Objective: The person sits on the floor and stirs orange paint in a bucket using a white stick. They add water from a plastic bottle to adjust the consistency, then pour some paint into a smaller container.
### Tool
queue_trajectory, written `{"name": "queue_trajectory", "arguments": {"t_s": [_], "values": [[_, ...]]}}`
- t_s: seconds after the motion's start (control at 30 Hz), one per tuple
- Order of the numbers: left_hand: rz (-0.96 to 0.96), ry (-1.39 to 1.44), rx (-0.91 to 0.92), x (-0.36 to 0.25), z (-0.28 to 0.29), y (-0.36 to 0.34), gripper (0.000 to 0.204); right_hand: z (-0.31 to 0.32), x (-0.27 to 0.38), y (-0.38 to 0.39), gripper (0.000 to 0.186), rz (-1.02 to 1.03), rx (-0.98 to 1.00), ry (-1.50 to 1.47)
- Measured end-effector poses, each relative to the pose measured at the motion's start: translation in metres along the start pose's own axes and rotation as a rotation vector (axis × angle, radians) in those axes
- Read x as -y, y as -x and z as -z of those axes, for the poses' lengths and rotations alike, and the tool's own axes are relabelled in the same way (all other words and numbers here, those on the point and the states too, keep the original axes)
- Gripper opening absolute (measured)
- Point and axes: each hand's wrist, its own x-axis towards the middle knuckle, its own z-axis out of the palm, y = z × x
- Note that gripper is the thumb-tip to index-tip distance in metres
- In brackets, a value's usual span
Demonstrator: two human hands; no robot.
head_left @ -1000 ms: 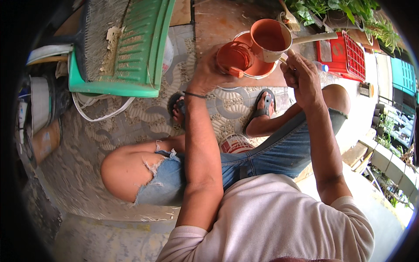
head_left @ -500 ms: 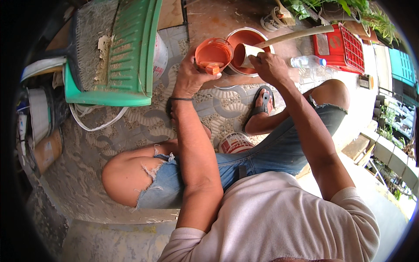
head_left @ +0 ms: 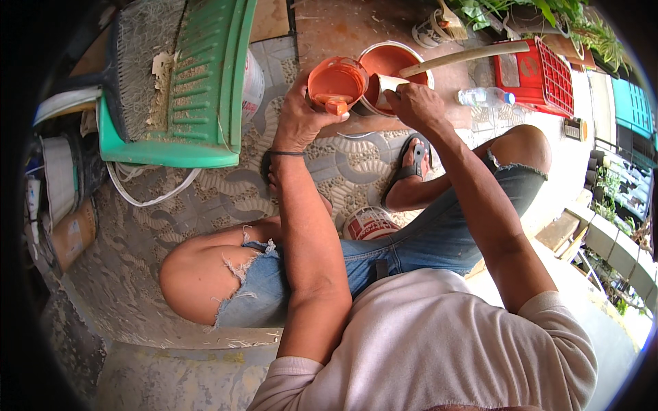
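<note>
My left hand [head_left: 298, 120] is closed round a cup of orange paint [head_left: 337, 83], with a short orange-coated piece [head_left: 336, 107] at its near rim. My right hand [head_left: 419, 103] grips a smaller pale cup [head_left: 391, 89], tipped sideways low over a round bucket of orange paint [head_left: 389, 56], its dark mouth facing left toward the left-hand cup. A long pale stick [head_left: 466, 53] lies over the bucket's right side, above my right hand. The bucket stands on a brownish board [head_left: 329, 27]; part of it is hidden behind both cups.
A green dustpan [head_left: 212, 103] with a bristle broom [head_left: 140, 68] is at left. At right are a water bottle [head_left: 483, 96], a red crate [head_left: 541, 75], a brush in a tub [head_left: 432, 31] and plants [head_left: 541, 14]. A bucket [head_left: 367, 222] sits between my legs.
The pale cup has gone from held up over the bucket to tipped lower into it. My left hand with its cup has moved left; the water bottle has come into clear view.
</note>
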Motion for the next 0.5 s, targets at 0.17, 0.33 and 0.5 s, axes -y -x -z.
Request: {"name": "queue_trajectory", "arguments": {"t_s": [0.17, 0.33, 0.5], "values": [[-0.014, -0.038, 0.001, 0.003, 0.0, 0.001, 0.086, 0.005, -0.017, -0.001, 0.049, -0.182, 0.09, -0.348], [0.018, -0.005, -0.008, 0.008, 0.0, 0.002, 0.086, 0.025, -0.043, 0.011, 0.041, -0.343, 0.258, -1.052], [0.045, 0.027, 0.019, 0.009, -0.005, 0.001, 0.086, 0.035, -0.054, 0.028, 0.033, -0.382, 0.201, -1.281]]}}
